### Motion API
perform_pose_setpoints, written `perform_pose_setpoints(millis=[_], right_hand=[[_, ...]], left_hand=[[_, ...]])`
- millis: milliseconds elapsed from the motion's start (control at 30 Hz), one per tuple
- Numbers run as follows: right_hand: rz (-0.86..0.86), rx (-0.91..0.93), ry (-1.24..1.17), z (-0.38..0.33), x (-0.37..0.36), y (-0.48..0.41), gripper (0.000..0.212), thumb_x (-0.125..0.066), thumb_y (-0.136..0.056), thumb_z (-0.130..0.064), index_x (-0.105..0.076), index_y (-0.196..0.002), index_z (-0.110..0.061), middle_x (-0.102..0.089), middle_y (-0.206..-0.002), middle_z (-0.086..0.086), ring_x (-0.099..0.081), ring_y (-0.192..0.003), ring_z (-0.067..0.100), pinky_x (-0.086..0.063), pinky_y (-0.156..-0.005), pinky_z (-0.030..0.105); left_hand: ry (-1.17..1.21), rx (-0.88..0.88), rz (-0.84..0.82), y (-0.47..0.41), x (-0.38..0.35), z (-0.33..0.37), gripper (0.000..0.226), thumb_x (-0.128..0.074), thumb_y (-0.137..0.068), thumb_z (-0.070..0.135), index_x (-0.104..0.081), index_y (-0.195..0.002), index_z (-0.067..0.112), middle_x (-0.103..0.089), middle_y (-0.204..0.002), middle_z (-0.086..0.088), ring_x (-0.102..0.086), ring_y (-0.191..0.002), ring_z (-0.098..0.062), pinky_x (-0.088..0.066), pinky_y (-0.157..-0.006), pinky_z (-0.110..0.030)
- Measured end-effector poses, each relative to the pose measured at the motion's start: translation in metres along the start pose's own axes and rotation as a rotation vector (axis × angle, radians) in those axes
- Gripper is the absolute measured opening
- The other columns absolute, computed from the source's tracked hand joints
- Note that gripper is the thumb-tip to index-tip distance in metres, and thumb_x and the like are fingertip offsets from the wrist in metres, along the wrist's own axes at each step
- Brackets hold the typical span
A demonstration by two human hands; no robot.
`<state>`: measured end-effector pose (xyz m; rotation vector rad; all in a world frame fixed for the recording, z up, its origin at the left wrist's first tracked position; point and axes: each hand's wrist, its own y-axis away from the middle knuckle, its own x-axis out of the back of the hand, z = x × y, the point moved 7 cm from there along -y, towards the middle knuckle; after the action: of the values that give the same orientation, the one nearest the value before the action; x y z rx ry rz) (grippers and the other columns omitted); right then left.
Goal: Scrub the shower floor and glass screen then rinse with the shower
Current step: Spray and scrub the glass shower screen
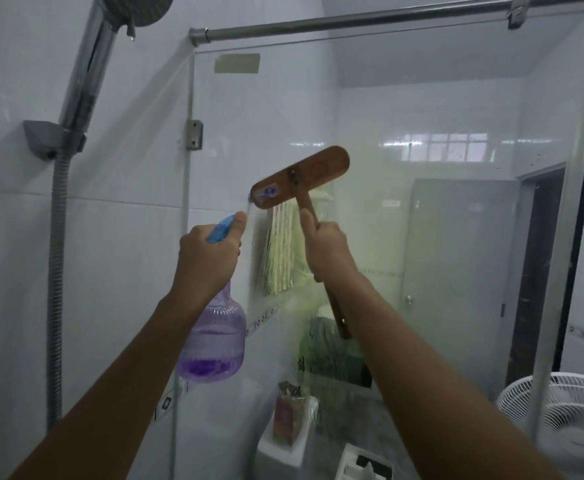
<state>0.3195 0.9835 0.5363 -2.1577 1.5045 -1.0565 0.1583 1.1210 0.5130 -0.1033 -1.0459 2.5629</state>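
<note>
The glass screen point(457, 237) stands upright ahead under a metal rail point(353, 20), with the shower head point(138, 8) in its bracket on the tiled wall to the left. A wooden brush point(301, 178) is up at the glass, its head tilted and pale bristles splayed beneath, and the right hand point(328, 251) is wrapped round its handle, thumb lying along it. Just left, the left hand point(207, 254) is closed round the neck of a purple spray bottle point(214, 341), the thumb at its blue top, close to the brush head.
</note>
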Motion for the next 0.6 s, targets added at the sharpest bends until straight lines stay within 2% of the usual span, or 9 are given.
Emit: perform_pose_setpoints(millis=[67, 167, 200, 300, 367, 433, 467, 600], right_hand=[[0.027, 0.001, 0.008, 0.014, 0.006, 0.008, 0.058, -0.031, -0.101, -0.06, -0.058, -0.087, -0.011, -0.055, -0.072, 0.002, -0.051, -0.051, 0.012, -0.043, -0.038, 0.023], [-0.001, -0.022, 0.028, 0.079, -0.017, 0.073, 0.056, -0.031, -0.099, -0.062, -0.055, -0.075, -0.017, -0.052, -0.063, -0.002, -0.047, -0.05, 0.01, -0.04, -0.046, 0.026], [-0.016, -0.065, 0.003, 0.106, -0.027, 0.102, 0.057, -0.032, -0.097, -0.064, -0.054, -0.072, -0.018, -0.052, -0.061, -0.003, -0.046, -0.049, 0.008, -0.039, -0.048, 0.026], [-0.032, -0.236, 0.02, 0.166, -0.04, 0.167, 0.053, -0.036, -0.096, -0.06, -0.058, -0.07, -0.02, -0.055, -0.06, -0.005, -0.049, -0.048, 0.0, -0.036, -0.048, 0.017], [-0.051, -0.247, 0.028, 0.16, -0.029, 0.168, 0.056, -0.036, -0.096, -0.061, -0.062, -0.072, -0.018, -0.057, -0.06, -0.004, -0.051, -0.049, 0.001, -0.037, -0.048, 0.019], [-0.033, -0.165, -0.016, 0.128, -0.003, 0.137, 0.055, -0.037, -0.098, -0.058, -0.058, -0.069, -0.016, -0.052, -0.056, -0.005, -0.048, -0.041, 0.001, -0.035, -0.044, 0.015], [0.016, -0.118, -0.021, 0.108, 0.019, 0.115, 0.054, -0.037, -0.1, -0.055, -0.055, -0.067, -0.017, -0.049, -0.054, -0.005, -0.047, -0.039, 0.001, -0.035, -0.042, 0.014], [0.255, -0.033, -0.103, 0.044, 0.108, 0.032, 0.056, -0.035, -0.1, -0.06, -0.047, -0.064, -0.019, -0.045, -0.054, -0.001, -0.046, -0.043, 0.014, -0.042, -0.044, 0.027]], left_hand=[[-0.003, 0.005, -0.004, 0.002, -0.004, -0.003, 0.058, -0.054, -0.096, 0.057, -0.068, -0.079, 0.004, -0.071, -0.077, -0.016, -0.071, -0.076, -0.034, -0.061, -0.08, -0.051], [0.005, 0.026, -0.023, 0.01, -0.012, -0.007, 0.061, -0.056, -0.095, 0.059, -0.069, -0.081, 0.0, -0.071, -0.08, -0.02, -0.07, -0.079, -0.039, -0.059, -0.079, -0.056], [0.011, 0.023, -0.038, 0.013, -0.016, -0.007, 0.06, -0.056, -0.095, 0.057, -0.068, -0.083, 0.0, -0.071, -0.081, -0.022, -0.07, -0.08, -0.04, -0.059, -0.078, -0.057], [0.018, 0.009, -0.086, 0.024, -0.028, -0.004, 0.06, -0.054, -0.096, 0.055, -0.068, -0.084, -0.002, -0.07, -0.082, -0.023, -0.07, -0.08, -0.041, -0.059, -0.077, -0.056], [0.032, 0.008, -0.105, 0.029, -0.037, -0.003, 0.062, -0.054, -0.096, 0.055, -0.068, -0.083, -0.005, -0.07, -0.08, -0.024, -0.069, -0.079, -0.043, -0.058, -0.075, -0.056], [0.04, 0.001, -0.127, 0.032, -0.047, -0.001, 0.064, -0.055, -0.095, 0.056, -0.068, -0.082, -0.005, -0.07, -0.079, -0.024, -0.069, -0.077, -0.044, -0.058, -0.073, -0.057], [0.044, -0.006, -0.141, 0.034, -0.054, 0.001, 0.065, -0.055, -0.094, 0.057, -0.068, -0.081, -0.005, -0.07, -0.078, -0.024, -0.069, -0.076, -0.043, -0.059, -0.072, -0.057], [0.085, -0.004, -0.161, 0.039, -0.069, 0.008, 0.067, -0.057, -0.094, 0.058, -0.066, -0.08, -0.006, -0.069, -0.075, -0.024, -0.068, -0.074, -0.043, -0.059, -0.07, -0.058]])
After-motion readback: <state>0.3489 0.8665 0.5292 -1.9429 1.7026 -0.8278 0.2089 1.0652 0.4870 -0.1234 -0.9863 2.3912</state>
